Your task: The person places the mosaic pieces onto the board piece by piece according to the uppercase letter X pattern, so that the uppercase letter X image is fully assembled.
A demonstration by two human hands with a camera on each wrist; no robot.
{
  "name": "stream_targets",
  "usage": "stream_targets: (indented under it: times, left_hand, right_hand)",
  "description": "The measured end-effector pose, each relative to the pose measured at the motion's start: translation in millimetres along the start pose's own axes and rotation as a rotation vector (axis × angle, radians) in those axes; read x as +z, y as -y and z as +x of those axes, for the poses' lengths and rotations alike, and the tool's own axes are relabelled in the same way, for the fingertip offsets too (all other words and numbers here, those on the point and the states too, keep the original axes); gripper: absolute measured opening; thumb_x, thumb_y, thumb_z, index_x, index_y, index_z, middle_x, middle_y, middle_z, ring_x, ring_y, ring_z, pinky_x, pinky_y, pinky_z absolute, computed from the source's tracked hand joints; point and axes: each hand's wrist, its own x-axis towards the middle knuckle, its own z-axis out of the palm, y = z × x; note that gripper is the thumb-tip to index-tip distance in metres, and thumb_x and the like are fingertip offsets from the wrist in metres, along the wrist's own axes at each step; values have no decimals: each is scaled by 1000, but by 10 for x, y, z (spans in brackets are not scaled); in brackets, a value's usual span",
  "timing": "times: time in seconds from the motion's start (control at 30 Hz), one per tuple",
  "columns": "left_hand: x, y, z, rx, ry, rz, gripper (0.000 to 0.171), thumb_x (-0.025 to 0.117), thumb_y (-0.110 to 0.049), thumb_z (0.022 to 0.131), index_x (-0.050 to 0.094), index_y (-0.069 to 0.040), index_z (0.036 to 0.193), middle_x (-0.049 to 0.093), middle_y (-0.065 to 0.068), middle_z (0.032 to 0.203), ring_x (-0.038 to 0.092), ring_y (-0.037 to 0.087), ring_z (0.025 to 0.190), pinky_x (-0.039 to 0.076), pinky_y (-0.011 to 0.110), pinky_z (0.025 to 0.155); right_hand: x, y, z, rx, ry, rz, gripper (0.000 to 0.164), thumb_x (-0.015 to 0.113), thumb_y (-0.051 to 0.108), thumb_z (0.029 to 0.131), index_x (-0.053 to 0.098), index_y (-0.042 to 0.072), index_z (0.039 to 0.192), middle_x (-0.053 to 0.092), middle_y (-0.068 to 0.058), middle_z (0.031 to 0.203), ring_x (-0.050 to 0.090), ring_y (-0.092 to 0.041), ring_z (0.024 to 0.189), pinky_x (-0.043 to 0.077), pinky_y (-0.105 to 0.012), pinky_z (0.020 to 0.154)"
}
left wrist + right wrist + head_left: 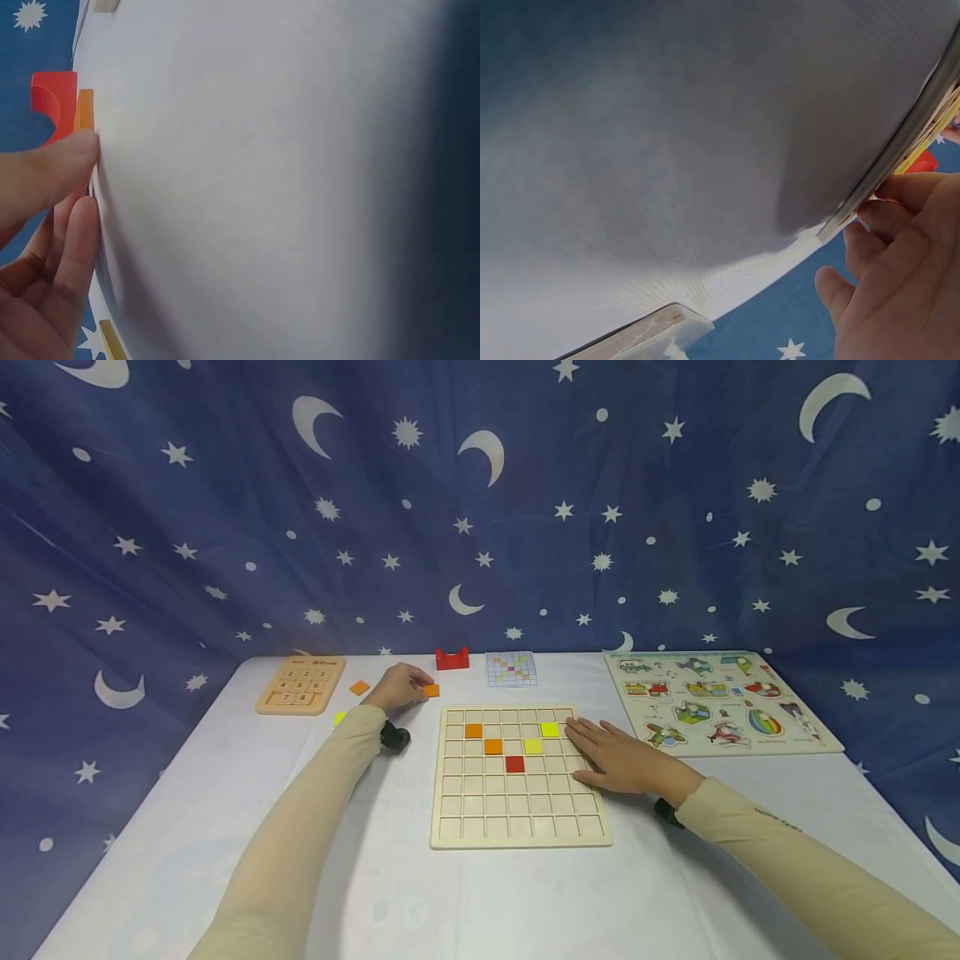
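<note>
My left hand (pixel 400 686) pinches an orange square tile (pixel 431 691) between thumb and fingers, just beyond the far left corner of a wooden grid board (pixel 521 842). In the left wrist view the thumb and fingertips lie at the lower end of that tile (pixel 87 111). On the board, two orange tiles (pixel 492 747), a red tile (pixel 515 764) and two yellow tiles (pixel 533 746) sit in separate cells. My right hand (pixel 617 758) rests at the board's right edge with its fingers extended.
Another orange tile (pixel 360 687) lies left of my left hand, and a yellow tile (pixel 340 718) is partly covered by the sleeve. A red stand (pixel 452 660) and a pattern card (pixel 512 669) are behind the board. A number puzzle (pixel 302 685) lies far left, a picture puzzle (pixel 720 702) right.
</note>
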Motion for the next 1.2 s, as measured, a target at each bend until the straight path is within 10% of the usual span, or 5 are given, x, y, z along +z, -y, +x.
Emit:
stream_targets:
  times: [0.53,1.2]
  left_hand:
    - [1,-30,-52,-43,55,-35,32,69,-6,83,66,-6,114,61,11,104,52,20,89,48,22,73]
    - [31,-28,-52,59,26,-13,28,68,-9,83,67,-4,111,64,13,109,56,23,95,48,33,87]
  right_hand:
    - [-3,18,-6,7,-2,-1,73,44,47,96,22,0,148,18,-16,156,19,-34,144,18,-52,116]
    - [-19,16,-4,8,2,-4,73,44,47,96,21,0,148,18,-16,156,19,-33,144,18,-52,116]
